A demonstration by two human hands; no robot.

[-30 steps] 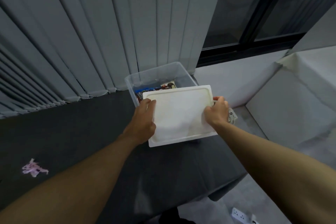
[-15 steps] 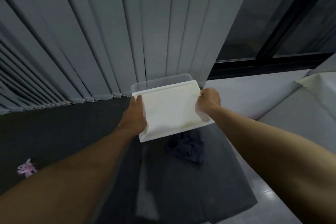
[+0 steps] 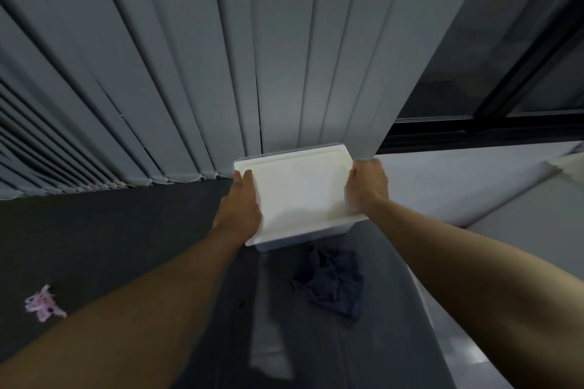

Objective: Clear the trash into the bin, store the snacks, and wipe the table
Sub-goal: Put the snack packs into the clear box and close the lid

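A white rectangular lid point(image 3: 300, 189) lies over the clear plastic snack box point(image 3: 275, 245), whose front wall shows just beneath it. The box's contents are hidden. My left hand point(image 3: 241, 208) grips the lid's left edge, thumb on top. My right hand point(image 3: 366, 186) grips the right edge. The box stands at the far side of the dark table point(image 3: 126, 230). A crumpled dark blue cloth point(image 3: 331, 281) lies on the table in front of the box. A small pink wrapper scrap point(image 3: 42, 306) lies at the table's left.
Grey vertical blinds point(image 3: 221, 57) hang directly behind the box. A dark window frame point(image 3: 474, 133) and a white ledge point(image 3: 458, 174) run to the right. The table's right edge drops to a pale floor point(image 3: 467, 354).
The lid has moved away from me and now covers the box, hiding the snacks that showed a second ago. The view has tilted up, and the blue cloth has come into sight.
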